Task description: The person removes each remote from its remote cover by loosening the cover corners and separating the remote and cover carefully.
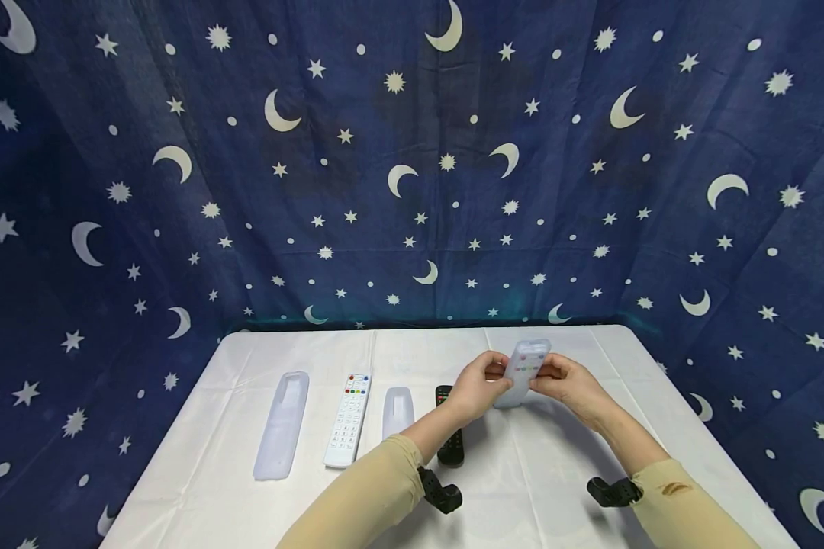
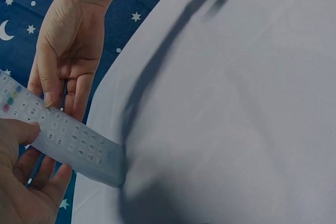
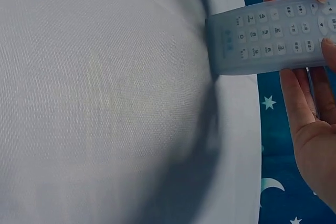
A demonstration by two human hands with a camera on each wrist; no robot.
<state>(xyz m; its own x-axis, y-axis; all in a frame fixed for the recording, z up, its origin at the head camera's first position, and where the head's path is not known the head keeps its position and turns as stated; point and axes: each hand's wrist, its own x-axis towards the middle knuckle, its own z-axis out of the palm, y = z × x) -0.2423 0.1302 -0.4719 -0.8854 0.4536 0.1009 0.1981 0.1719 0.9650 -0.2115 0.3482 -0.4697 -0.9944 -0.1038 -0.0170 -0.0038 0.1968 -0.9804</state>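
Both hands hold a white remote control (image 1: 523,372) inside a translucent silicone cover, tilted up over the right part of the table. My left hand (image 1: 477,389) pinches its left edge between thumb and fingers. On the opposite edge my right hand (image 1: 577,385) grips it likewise. Number keys show through the cover (image 3: 273,32) in the right wrist view, and coloured buttons in the left wrist view. Its lower end is at the tabletop; whether it touches cannot be told. Beside my left wrist lies a black remote (image 1: 451,450), partly hidden by that hand.
A long empty translucent cover (image 1: 281,427) lies at the left of the white-clothed table (image 1: 199,488). Next to it is a white remote (image 1: 348,421), then a smaller translucent cover (image 1: 398,410), partly behind my left forearm. A blue star-and-moon curtain (image 1: 357,191) surrounds the table.
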